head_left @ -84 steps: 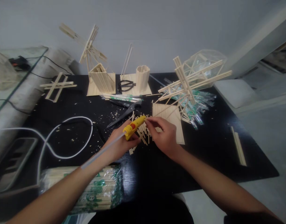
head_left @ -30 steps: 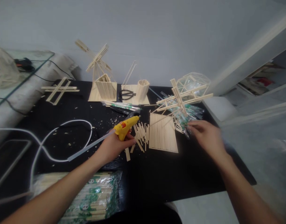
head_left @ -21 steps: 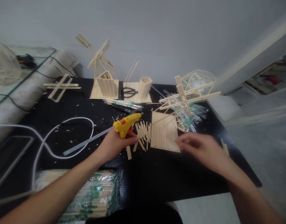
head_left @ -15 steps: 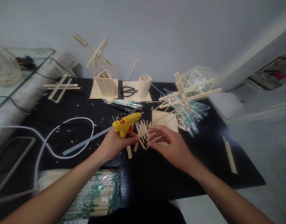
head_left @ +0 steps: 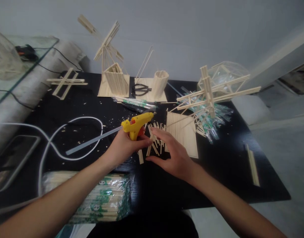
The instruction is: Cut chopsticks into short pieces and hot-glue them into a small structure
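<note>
My left hand (head_left: 125, 143) is wrapped round a yellow glue gun (head_left: 137, 124), whose nozzle points right. A long clear glue stick (head_left: 94, 141) juts from its back. My right hand (head_left: 173, 152) is held with thumb and fingers apart over a loose pile of short wooden sticks (head_left: 156, 140); I see nothing gripped in it. A flat panel of wooden sticks (head_left: 184, 135) lies just beyond my right hand. A stick windmill frame (head_left: 207, 92) with crossed blades rises behind that panel.
A plastic-wrapped pack of chopsticks (head_left: 104, 198) lies at the near left. A white cable (head_left: 51, 142) loops beside a phone (head_left: 15, 162). Farther back are a stick windmill (head_left: 115, 79), black-handled pliers (head_left: 141, 89), a stick cylinder (head_left: 160, 84) and crossed sticks (head_left: 66, 82).
My right hand has moved left and closer to my left hand, over the short sticks. The glue gun stays in my left hand. The camera view has shifted slightly.
</note>
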The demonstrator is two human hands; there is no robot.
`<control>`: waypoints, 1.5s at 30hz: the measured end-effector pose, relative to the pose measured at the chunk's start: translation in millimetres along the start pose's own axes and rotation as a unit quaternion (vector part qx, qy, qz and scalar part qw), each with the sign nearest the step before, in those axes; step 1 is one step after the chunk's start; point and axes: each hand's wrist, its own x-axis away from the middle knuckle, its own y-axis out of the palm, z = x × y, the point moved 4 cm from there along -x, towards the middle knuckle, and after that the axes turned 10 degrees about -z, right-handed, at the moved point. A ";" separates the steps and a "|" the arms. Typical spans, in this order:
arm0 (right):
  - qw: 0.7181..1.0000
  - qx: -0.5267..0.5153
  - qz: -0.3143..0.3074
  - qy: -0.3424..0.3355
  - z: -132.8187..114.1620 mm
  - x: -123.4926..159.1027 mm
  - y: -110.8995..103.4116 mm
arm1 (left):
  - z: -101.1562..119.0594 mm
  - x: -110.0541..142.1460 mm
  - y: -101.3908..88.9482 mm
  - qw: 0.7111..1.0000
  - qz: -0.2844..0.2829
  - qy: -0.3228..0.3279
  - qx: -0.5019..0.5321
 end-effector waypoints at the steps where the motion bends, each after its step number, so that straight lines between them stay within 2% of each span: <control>1: 1.000 0.003 0.003 -0.003 0.1 0.2 0.5 | -0.3 0.1 0.3 1.000 0.000 -0.003 0.007; 16: 0.997 -0.039 0.039 0.044 3.4 2.8 5.2 | -3.4 -1.4 0.2 0.999 0.016 -0.007 0.030; 24: 0.994 -0.096 0.045 0.028 7.2 1.6 8.3 | -1.5 -1.2 0.3 0.999 0.012 -0.009 0.032; 31: 0.993 -0.107 0.045 -0.018 9.2 1.2 7.1 | -1.0 -1.0 1.5 0.999 0.009 -0.012 0.052; 45: 0.990 -0.127 0.056 0.003 12.2 3.9 9.4 | -4.7 -0.2 0.9 0.998 -0.003 -0.023 0.057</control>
